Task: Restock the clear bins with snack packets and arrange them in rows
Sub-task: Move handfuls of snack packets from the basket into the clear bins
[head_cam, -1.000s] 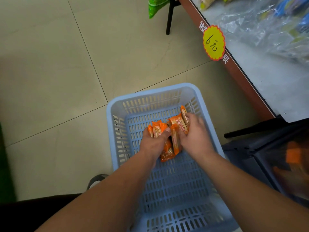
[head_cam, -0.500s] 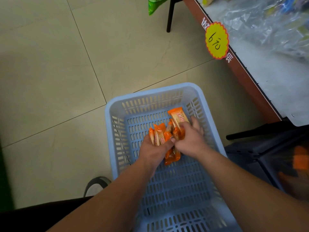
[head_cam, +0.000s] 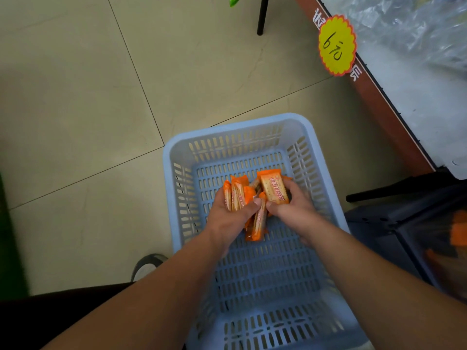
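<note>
Gleaming orange packets (head_cam: 274, 189), cracker printed on front, bunched inside blue basket (head_cam: 227, 131).

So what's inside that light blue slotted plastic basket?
Orange plastic-wrapped snack packets, bunched between the left hand and right hand, above the basket floor. Anything under the hands is covered.

the packets (head_cam: 274, 190) i hold are thin glossy film, orange, slick and crinkled at the sealed ends. the basket (head_cam: 227, 133) under them is pale blue moulded plastic, slotted, with a dull satin face. the floor tiles (head_cam: 75, 97) look smooth and hard with a faint sheen. the price tag (head_cam: 337, 46) is matt yellow paper; the plastic sheet (head_cam: 417, 29) beside it is clear, shiny and creased.
</note>
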